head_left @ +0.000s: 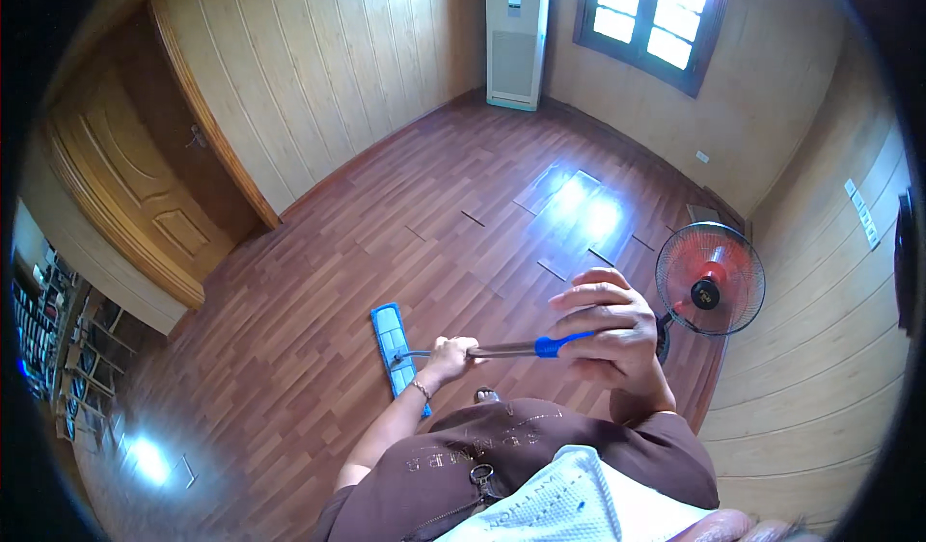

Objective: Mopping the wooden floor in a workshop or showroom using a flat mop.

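My left hand (450, 357) is closed round the metal pole of a flat mop, partway along it. The mop's long flat head (391, 339), blue-edged with a paler top, lies on the wooden floor left of that hand. My right hand (612, 325) is at the blue grip (548, 347) near the pole's upper end, its fingers curled loosely about it. Part of the handle is hidden behind those fingers. The pole (506, 350) runs nearly level across the view between my hands.
A standing fan (709, 280) with red blades stands right of my right hand. Far off, a tall white air conditioner (513, 45) fills the corner beside a window (651, 16). A wooden door (145, 166) is at the left, with a crowded rack (82, 368) beyond. Light glares off the floor (328, 253).
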The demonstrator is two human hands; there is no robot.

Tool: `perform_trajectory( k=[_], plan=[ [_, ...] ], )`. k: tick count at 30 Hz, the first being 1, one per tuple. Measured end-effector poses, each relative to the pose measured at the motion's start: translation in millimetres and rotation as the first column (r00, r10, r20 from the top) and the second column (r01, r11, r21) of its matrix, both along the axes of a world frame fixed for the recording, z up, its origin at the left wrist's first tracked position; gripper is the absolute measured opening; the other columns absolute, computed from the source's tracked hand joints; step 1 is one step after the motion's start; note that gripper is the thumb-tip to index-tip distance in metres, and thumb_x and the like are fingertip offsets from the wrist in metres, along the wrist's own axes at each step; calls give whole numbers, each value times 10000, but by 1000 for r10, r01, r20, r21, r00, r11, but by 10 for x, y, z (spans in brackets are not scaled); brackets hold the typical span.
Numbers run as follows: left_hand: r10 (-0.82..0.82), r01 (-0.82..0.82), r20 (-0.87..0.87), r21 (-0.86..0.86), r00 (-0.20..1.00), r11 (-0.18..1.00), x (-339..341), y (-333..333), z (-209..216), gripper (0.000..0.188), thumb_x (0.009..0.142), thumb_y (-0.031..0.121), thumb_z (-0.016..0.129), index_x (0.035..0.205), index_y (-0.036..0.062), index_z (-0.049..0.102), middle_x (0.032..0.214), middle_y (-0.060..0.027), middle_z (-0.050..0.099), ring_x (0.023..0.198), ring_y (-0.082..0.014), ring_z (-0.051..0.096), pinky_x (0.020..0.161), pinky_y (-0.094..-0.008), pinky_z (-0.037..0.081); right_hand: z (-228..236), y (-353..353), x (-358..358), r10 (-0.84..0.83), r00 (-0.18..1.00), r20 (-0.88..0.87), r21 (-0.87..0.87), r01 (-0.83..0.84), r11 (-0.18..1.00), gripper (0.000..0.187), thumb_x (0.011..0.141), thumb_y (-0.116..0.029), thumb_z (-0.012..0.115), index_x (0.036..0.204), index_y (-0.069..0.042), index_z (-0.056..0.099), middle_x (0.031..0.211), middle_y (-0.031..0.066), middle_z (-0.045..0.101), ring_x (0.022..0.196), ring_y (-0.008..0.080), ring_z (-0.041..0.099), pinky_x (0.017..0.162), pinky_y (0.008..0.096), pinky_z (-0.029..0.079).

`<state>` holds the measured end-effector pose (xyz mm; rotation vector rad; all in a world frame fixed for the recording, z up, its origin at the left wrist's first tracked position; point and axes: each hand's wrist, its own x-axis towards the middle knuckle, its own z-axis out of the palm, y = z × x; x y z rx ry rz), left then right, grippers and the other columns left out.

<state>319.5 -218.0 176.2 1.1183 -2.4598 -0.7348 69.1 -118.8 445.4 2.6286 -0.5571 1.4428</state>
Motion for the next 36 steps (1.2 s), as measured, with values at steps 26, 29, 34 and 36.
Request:
perform_trajectory(
  k=[26,29,34,36],
  plan=[
    [835,-838,-67,-38,546,545,1146,2561,-780,77,735,197,595,695,131,592,760,-67,637,822,-275,635,768,-491,430,-512,990,1186,738,584,338,196,-811,552,459,941,-466,502,761,-47,557,664,85,622,623,269,647,595,412,495],
    [889,-916,-233,-177,395,361,1394,3006,-997,277,740,261,711,635,90,521,646,-90,576,687,-312,598,660,-438,457,-727,1011,1472,845,385,372,320,-907,273,344,897,-379,574,808,-49,602,712,97,648,698,287,663,663,438,495],
    [951,-979,-283,-190,122,69,1714,3727,-1093,323,702,216,720,583,73,457,612,-110,527,637,-329,565,591,-430,445,-814,1117,1977,930,121,348,577,-810,-110,253,843,-311,618,809,-60,617,758,95,680,783,322,689,794,470,497],
    [982,-993,-187,-120,9,-13,1846,4044,-1253,293,759,295,719,634,110,531,670,-69,580,738,-299,595,673,-451,402,-861,1165,2216,931,-40,363,631,-725,-277,189,814,-241,607,785,-54,615,776,106,688,818,338,690,832,480,493]
  ],
)
